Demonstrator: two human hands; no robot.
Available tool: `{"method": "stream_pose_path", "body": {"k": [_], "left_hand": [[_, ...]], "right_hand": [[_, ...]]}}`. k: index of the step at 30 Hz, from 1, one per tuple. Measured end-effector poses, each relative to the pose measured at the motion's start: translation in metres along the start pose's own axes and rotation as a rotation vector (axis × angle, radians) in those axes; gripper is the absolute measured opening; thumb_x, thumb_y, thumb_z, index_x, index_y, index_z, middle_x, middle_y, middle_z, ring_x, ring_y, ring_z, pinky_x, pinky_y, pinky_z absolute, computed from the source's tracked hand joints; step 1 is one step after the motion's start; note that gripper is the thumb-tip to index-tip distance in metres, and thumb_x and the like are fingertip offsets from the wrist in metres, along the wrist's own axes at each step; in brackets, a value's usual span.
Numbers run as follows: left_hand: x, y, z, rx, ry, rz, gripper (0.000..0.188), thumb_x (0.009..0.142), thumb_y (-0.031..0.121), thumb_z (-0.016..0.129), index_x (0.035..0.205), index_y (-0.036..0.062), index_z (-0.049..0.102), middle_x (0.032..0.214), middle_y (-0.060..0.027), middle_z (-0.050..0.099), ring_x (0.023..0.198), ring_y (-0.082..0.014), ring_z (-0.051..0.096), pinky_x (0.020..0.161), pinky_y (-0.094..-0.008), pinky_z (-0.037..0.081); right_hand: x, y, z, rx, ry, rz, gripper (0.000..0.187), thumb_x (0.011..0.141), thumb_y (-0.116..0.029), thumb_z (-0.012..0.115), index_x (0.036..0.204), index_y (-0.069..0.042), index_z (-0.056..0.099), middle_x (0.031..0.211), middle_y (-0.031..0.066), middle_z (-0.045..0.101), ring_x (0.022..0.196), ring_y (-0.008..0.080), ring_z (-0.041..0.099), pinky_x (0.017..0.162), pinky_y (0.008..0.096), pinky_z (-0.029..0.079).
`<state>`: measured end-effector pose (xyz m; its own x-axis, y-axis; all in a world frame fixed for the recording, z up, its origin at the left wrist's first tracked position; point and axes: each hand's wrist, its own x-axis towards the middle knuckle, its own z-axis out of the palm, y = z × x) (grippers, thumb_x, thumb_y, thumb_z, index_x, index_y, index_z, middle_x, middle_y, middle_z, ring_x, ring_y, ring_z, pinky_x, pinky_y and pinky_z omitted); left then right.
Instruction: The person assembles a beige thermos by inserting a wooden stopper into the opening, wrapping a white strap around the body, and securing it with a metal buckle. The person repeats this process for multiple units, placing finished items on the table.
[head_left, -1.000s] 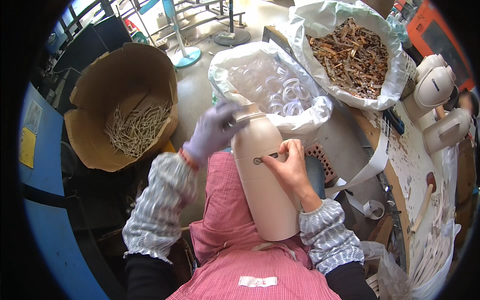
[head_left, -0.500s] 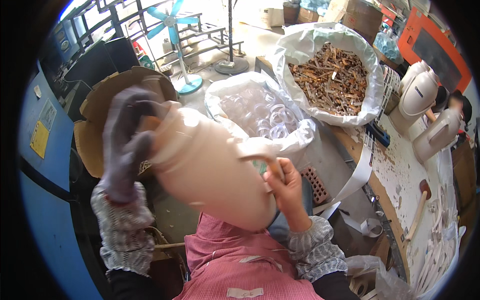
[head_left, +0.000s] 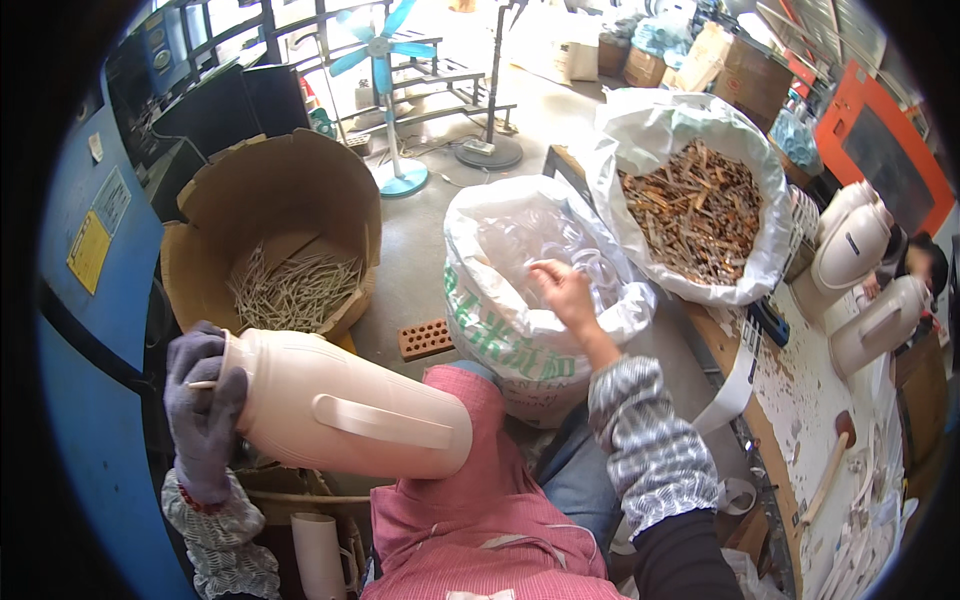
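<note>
Beige jug [head_left: 345,385] lies on its side, base end over the pink apron [head_left: 485,410]. Its long axis runs left to right, dipping slightly toward the base; mouth end points left, base right, and the handle [head_left: 380,422] faces the camera. Left grip [head_left: 205,420], gloved in grey, is closed on the mouth end. Right grip [head_left: 568,295], bare, has fingers curled over the white sack [head_left: 500,355] of clear rings [head_left: 600,275]; whether it holds anything cannot be told. Judged step: 1 hand supports the jug, the other reaches for a ring. Next move appears to call for a pinch on 1 ring, jug held steady.
</note>
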<state>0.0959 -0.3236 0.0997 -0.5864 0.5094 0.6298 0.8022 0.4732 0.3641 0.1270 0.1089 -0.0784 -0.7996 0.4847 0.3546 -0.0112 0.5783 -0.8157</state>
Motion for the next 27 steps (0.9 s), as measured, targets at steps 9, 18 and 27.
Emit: {"method": "stream_pose_path", "body": {"k": [9, 18, 27], "left_hand": [[-0.01, -0.015, 0.009, -0.15, -0.087, -0.045, 0.025, 0.088, 0.016, 0.068, 0.071, 0.0024, 0.056, 0.065, -0.0079, 0.055, 0.057, -0.0188, 0.048, 0.053, -0.0326, 0.04], [0.081, -0.009, 0.017, 0.239, 0.351, 0.474, 0.05, 0.074, 0.008, 0.08, 0.116, 0.0088, 0.054, 0.114, -0.011, 0.056, 0.089, -0.0184, 0.062, 0.073, -0.0319, 0.058], [0.089, 0.11, 0.077, -0.309, 0.154, 0.772, 0.054, 0.065, 0.015, 0.086, 0.112, 0.0093, 0.062, 0.114, -0.0129, 0.053, 0.102, -0.0271, 0.06, 0.083, -0.0364, 0.055]], "right_hand": [[0.042, 0.088, 0.004, -0.513, 0.093, 0.16, 0.051, 0.083, -0.011, 0.063, 0.132, -0.016, 0.05, 0.09, 0.0085, 0.067, 0.084, 0.0294, 0.063, 0.073, 0.0416, 0.051], [-0.008, 0.08, -0.093, -0.813, 0.078, -0.035, 0.027, 0.088, -0.004, 0.051, 0.112, -0.007, 0.063, 0.104, 0.0153, 0.063, 0.09, 0.0351, 0.064, 0.077, 0.0431, 0.052], [-0.083, 0.002, -0.159, -0.12, 0.086, 0.092, 0.023, 0.087, -0.021, 0.07, 0.077, 0.001, 0.07, 0.084, 0.007, 0.064, 0.077, 0.0135, 0.058, 0.067, 0.028, 0.044]]}}
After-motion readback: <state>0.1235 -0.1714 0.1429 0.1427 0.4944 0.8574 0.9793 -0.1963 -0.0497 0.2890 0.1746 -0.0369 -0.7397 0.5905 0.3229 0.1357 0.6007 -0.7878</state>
